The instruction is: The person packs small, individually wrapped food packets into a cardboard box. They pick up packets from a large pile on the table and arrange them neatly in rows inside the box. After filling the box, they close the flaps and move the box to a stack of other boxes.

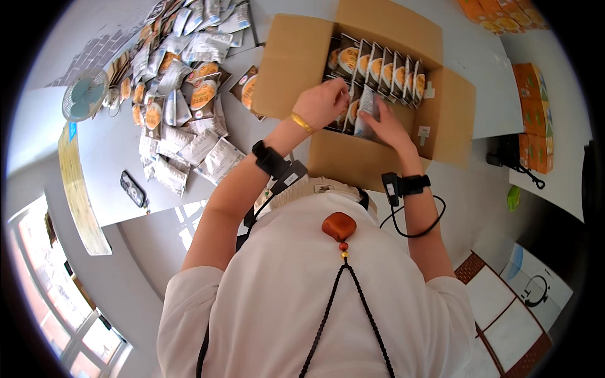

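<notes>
An open cardboard box stands in front of me, with rows of brown sachets with orange round pictures upright inside. My right hand is in the box's near part, its thumb and fingers against a silver-backed sachet that stands in the near row. Over the box's near left edge, my left hand has its fingers curled down by the sachets of that row. What those fingers hold, if anything, is hidden. I wear a yellow band on the left wrist and a black strapped device on each forearm.
Left of the box, a big loose heap of sachets covers the table, and a single sachet lies by the flap. A phone and a small fan are further left. Orange cartons are stacked at the right.
</notes>
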Available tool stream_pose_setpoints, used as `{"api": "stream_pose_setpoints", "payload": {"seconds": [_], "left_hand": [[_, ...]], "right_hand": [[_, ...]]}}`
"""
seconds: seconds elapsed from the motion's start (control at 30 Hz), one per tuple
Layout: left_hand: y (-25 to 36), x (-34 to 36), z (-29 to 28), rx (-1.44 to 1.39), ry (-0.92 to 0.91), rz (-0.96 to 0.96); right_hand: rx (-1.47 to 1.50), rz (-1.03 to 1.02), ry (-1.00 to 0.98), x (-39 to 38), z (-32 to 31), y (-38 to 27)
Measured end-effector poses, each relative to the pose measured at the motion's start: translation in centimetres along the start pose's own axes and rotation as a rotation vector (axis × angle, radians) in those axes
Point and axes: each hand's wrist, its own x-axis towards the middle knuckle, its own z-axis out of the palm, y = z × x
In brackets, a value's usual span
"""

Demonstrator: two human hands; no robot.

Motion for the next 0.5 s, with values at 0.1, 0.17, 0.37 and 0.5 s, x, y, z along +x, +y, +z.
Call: {"api": "stream_pose_setpoints", "payload": {"seconds": [0.1, 0.17, 0.37, 0.5], "left_hand": [[-2.6, -1.3, -6.1, -0.077, 0.399, -0.084], [-8.3, -2.4, -8.6, -0.056, 0.521, -0.270], [-22.2, -3.5, -5.6, 0.362, -0.082, -0.618], [-18.4, -1.4, -6.6, 0.503, -0.317, -0.810]], "right_hand": [[0.045, -0.045, 0.012, -0.7, 0.1, 1.0], [0.050, -0.054, 0.014, -1.5, 0.4, 1.1], [0.044, -0.127, 0.103, -3.2, 0.3, -1.0], [0.062, -0.158, 0.195, -3.6, 0.2, -1.6]]}}
